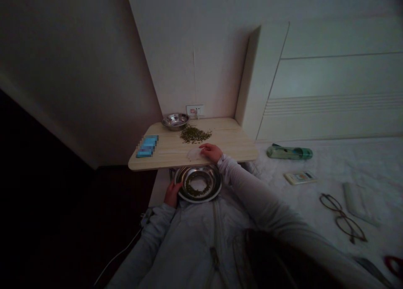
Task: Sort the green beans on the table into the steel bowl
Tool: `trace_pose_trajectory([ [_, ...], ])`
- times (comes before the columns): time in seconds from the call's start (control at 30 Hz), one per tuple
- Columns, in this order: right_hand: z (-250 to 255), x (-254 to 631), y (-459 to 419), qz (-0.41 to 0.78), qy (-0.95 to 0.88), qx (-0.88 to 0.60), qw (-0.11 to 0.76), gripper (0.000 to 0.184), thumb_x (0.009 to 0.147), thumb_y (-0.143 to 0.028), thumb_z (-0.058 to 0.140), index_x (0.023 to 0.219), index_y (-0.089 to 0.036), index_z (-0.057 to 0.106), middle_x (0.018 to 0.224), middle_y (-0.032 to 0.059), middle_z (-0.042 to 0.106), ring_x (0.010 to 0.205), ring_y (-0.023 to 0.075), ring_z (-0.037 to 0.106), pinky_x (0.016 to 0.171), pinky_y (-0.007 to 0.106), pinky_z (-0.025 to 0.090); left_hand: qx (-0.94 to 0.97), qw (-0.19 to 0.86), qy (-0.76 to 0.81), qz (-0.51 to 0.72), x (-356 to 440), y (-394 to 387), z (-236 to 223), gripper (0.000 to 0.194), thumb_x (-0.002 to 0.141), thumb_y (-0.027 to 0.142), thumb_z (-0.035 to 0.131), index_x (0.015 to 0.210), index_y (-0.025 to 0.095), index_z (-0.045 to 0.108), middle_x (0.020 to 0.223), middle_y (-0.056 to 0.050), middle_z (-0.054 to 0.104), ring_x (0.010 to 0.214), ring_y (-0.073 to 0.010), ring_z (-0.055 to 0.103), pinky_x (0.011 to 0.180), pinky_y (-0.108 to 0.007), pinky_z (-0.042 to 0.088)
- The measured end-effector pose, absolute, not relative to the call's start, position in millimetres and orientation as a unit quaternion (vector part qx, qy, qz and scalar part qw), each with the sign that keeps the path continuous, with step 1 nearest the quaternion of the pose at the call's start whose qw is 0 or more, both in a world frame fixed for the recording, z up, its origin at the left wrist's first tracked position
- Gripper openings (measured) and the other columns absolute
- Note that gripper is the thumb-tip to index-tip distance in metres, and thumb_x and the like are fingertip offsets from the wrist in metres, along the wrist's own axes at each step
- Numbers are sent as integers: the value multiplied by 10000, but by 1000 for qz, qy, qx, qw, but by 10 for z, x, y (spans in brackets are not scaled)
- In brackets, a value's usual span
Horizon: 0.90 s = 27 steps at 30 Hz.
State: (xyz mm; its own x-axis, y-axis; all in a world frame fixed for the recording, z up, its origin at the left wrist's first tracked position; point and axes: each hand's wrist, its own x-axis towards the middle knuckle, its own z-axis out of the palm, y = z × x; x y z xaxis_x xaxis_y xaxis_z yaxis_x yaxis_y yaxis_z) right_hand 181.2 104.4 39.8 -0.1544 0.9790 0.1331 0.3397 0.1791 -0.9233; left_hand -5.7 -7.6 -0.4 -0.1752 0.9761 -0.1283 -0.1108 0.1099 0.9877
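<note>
Two shiny, round metal bowls show: the wide bowl [217, 187] at lower centre holds small green grains [197, 192] in a ring, and the smaller bowl [168, 127] stands left of centre. The left hand [171, 195] grips the wide bowl's left rim. One loose heap [194, 134] of similar grains lies mid-frame on the pale wood-grain tabletop [231, 133]. The right hand [212, 152], fingers bent, is at a whitish, translucent piece [193, 154] below the heap; whether it pinches cannot be told.

Green grains [197, 193] in lower bowl [199, 182]
</note>
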Motion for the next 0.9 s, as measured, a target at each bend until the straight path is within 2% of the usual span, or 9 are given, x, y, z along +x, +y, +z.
trace_pose_trajectory([
  [0.2, 358, 1830, 1068, 392, -654, -495, 416, 241, 615, -178, 478, 845, -162, 550, 628, -24, 593, 516, 56, 468, 524, 184, 360, 389, 520, 541, 534, -46, -91, 24, 307, 532, 237, 542, 818, 146, 606, 762, -25, 646, 814, -214, 554, 724, -299, 399],
  [0.4, 387, 1810, 1055, 394, -657, -498, 407, 251, 616, -165, 470, 856, -167, 543, 639, -30, 594, 503, 52, 459, 519, 183, 357, 397, 505, 542, 543, -40, -101, 50, 273, 529, 245, 545, 778, 158, 616, 780, -31, 640, 844, -216, 541, 747, -300, 386],
  [0.53, 410, 1807, 1025, 397, -656, -503, 400, 237, 603, -160, 482, 829, -165, 557, 609, -34, 585, 519, 57, 464, 529, 183, 357, 395, 501, 551, 538, -34, -116, 95, 229, 517, 241, 547, 719, 162, 621, 722, -29, 637, 810, -223, 548, 735, -315, 390],
  [0.67, 427, 1816, 1005, 412, -653, -504, 386, 239, 598, -166, 482, 823, -165, 563, 596, -34, 585, 469, 50, 435, 497, 179, 347, 397, 500, 547, 542, -35, -113, 105, 190, 512, 234, 546, 680, 183, 620, 704, -25, 633, 803, -222, 547, 734, -313, 391],
  [0.9, 430, 1823, 1003, 431, -644, -506, 379, 253, 575, -178, 494, 812, -160, 580, 583, -32, 587, 406, 40, 384, 430, 171, 315, 400, 506, 541, 540, -37, -107, 79, 237, 519, 254, 539, 725, 167, 616, 708, -27, 634, 795, -219, 550, 731, -314, 389],
])
